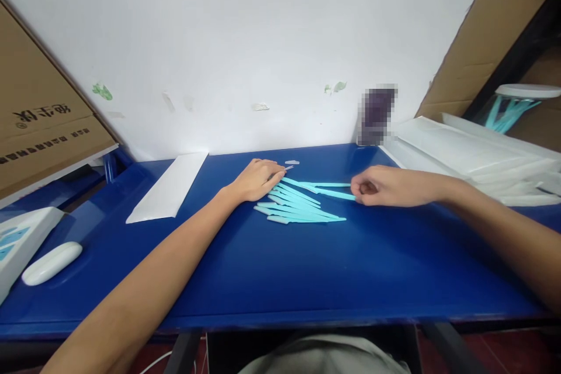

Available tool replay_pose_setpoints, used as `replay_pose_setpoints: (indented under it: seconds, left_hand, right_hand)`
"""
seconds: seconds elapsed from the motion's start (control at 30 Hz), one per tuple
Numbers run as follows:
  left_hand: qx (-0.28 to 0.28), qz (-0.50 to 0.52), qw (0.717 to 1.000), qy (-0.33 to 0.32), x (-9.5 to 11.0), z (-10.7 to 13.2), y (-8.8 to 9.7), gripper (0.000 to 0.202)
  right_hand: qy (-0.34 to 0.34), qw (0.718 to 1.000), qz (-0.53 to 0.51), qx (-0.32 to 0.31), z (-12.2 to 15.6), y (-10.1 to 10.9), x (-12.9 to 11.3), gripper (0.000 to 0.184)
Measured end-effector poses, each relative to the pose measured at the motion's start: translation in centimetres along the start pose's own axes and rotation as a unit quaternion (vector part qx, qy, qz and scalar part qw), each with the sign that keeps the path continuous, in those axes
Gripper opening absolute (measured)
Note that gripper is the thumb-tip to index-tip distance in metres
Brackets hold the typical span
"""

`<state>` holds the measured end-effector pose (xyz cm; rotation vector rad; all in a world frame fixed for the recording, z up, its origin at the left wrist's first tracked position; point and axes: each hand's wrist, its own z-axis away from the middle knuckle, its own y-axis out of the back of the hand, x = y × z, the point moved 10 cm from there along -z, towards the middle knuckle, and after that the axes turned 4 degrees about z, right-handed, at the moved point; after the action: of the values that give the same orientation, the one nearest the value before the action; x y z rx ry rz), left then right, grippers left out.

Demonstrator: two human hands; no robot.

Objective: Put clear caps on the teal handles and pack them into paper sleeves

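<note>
Several thin light-blue plastic sticks (298, 207) lie fanned out on the blue table (307, 269), near its middle. My left hand (256, 180) rests at the left end of the fan, fingers curled and pinching the tip of one stick. My right hand (385, 186) sits at the right end, fingers curled, pinching the other end of a light-blue stick (326, 190) that spans between both hands. A small clear cap (291, 162) lies just behind the left hand.
A flat white packet (169, 187) lies at the back left. A white oval object (51, 263) and a white box (17, 239) sit at the left edge. Stacked white packets (464, 155) fill the right side. Cardboard boxes (39, 123) flank both sides against the white wall.
</note>
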<state>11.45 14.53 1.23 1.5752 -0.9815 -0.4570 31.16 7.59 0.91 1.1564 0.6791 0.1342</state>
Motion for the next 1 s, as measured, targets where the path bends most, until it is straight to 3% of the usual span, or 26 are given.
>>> replay_pose_setpoints:
  seconds: [0.13,0.27,0.33,0.57,1.0]
  left_hand:
    - [0.088,0.059,0.994,0.022,-0.3,0.3,1.9,0.033]
    - [0.19,0.166,0.964,0.083,-1.4,0.7,3.4,0.023]
    - [0.213,0.219,0.947,0.104,-2.0,0.7,3.3,0.022]
    - [0.231,0.34,0.901,0.137,-3.8,0.6,2.2,0.03]
    - [0.209,0.307,0.919,0.134,-3.2,0.7,2.3,0.025]
  right_hand:
    - [0.022,0.995,-0.023,0.097,0.0,1.9,-0.9,0.014]
    - [0.01,0.969,0.021,0.247,0.4,4.0,-0.8,0.015]
    - [0.004,0.957,0.059,0.284,0.5,4.3,-0.8,0.016]
    - [0.012,0.954,0.083,0.287,0.1,4.0,-0.5,0.024]
    - [0.018,0.963,0.123,0.238,-0.4,3.2,-1.1,0.03]
